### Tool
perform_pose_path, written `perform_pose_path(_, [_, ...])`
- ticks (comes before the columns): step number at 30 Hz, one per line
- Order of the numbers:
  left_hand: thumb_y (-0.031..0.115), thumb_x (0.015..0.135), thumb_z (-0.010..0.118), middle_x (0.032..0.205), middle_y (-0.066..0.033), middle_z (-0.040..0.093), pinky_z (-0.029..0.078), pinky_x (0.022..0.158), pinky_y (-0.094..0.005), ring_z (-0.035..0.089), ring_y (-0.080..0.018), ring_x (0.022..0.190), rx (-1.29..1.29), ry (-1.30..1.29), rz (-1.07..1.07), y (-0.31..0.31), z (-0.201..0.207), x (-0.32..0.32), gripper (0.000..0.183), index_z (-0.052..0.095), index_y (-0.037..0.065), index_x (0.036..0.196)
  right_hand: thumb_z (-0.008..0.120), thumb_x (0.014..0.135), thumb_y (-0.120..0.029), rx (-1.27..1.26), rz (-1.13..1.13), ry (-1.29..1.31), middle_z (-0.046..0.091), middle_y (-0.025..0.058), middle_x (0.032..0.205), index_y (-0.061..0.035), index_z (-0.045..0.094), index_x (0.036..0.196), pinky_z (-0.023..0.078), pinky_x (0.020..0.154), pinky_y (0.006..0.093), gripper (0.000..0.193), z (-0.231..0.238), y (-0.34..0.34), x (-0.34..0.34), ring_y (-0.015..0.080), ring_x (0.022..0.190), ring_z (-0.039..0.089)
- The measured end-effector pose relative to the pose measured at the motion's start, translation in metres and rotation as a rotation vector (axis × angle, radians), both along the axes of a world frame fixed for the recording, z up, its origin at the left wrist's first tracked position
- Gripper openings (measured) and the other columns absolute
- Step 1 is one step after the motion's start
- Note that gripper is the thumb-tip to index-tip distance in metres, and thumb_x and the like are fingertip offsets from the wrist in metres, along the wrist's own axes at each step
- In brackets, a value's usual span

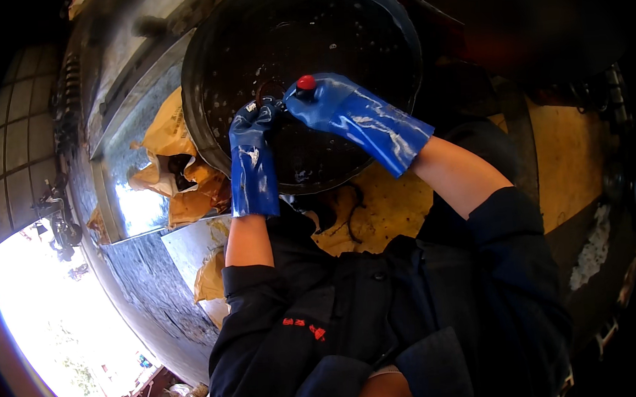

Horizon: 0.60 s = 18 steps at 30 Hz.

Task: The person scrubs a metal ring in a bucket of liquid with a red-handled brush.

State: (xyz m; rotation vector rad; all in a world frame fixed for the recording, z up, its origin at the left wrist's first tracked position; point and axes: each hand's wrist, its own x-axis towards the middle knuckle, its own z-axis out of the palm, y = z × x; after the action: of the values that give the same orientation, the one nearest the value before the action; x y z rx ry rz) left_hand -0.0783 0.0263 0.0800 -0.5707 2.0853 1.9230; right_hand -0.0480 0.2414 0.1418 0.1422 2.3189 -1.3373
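Observation:
Both my hands wear long blue rubber gloves and meet over a large round dark basin (194,97) of dark liquid with bubbles on it. My left hand (253,130) is closed at the fingertips on a thin, dark, curved part (259,92), which looks like a ring; most of it blends into the liquid. Wrapped round a tool with a red-ended black handle (306,83), my right hand (326,106) is closed right beside the left fingertips. The tool's working end is hidden, so its kind cannot be told.
Crumpled yellow-brown paper or bags (170,137) lie left of the basin on a metal surface. Yellowish sheeting (396,202) lies below the basin, and a brown board (568,159) is at the right. A bright opening (40,331) shows at lower left.

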Motion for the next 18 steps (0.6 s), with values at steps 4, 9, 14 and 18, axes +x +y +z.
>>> perform_pose_path(4, [0.005,0.095,0.077,0.105,-0.0101,0.078,0.060,0.083,-0.0302,0.073,-0.0182,0.092,0.019,0.090,-0.119,0.021,0.000,0.005,0.025,0.072,-0.002,0.118,0.059,0.102,-0.042,0.070,-0.087,0.253,0.076,0.0060,0.091,-0.0133,0.076,0.103,0.059,0.085,0.0370,0.034,-0.099,0.013,-0.021,0.0243,0.086,0.074])
perform_pose_path(9, [0.008,0.092,0.073,0.106,-0.0051,0.078,0.059,0.086,-0.0317,0.075,-0.0198,0.099,-1.171,0.517,-0.743,-0.027,-0.009,0.000,0.022,0.078,0.014,0.113,0.058,0.104,-0.038,-0.195,-0.161,0.220,0.074,0.0073,0.085,-0.0106,0.075,0.098,0.059,0.083,0.0362,0.033,-0.082,-0.004,-0.034,0.0240,0.081,0.073])
perform_pose_path(14, [0.004,0.094,0.066,0.101,-0.0083,0.078,0.060,0.084,-0.0336,0.076,-0.0217,0.094,-1.194,1.059,-0.689,-0.035,0.018,0.006,0.020,0.077,0.011,0.109,0.061,0.104,-0.034,-0.861,-0.448,-0.081,0.070,0.0081,0.082,-0.0073,0.072,0.098,0.058,0.084,0.0328,0.030,-0.078,0.025,-0.032,0.0194,0.077,0.070])
perform_pose_path(18, [0.016,0.097,0.070,0.109,-0.0127,0.076,0.060,0.087,-0.0395,0.074,-0.0251,0.101,-0.439,0.513,0.029,-0.157,0.039,0.001,0.023,0.073,0.005,0.117,0.062,0.103,-0.032,0.002,-0.126,0.007,0.069,0.0086,0.082,-0.0065,0.071,0.097,0.057,0.085,0.0315,0.028,0.028,0.021,-0.003,0.0176,0.078,0.069])
